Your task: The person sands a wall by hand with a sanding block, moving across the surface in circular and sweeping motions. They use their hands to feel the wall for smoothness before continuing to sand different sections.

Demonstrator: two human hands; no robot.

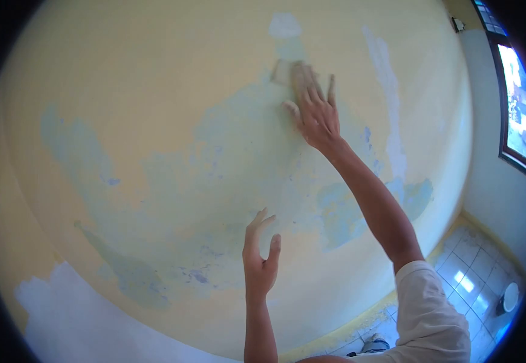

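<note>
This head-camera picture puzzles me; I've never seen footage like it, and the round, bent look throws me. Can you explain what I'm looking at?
The camera sits on a person's head and looks forward, and its wide lens bends everything into a round shape. You see that person's own two bare arms. The right hand is raised high and presses a small pale pad, possibly sandpaper, flat against the yellow wall. The left hand is open, holds nothing, and is at the wall lower down. The wall's paint is worn into blue-green patches with white filler spots. A window is on the right, with a tiled floor below.
</note>
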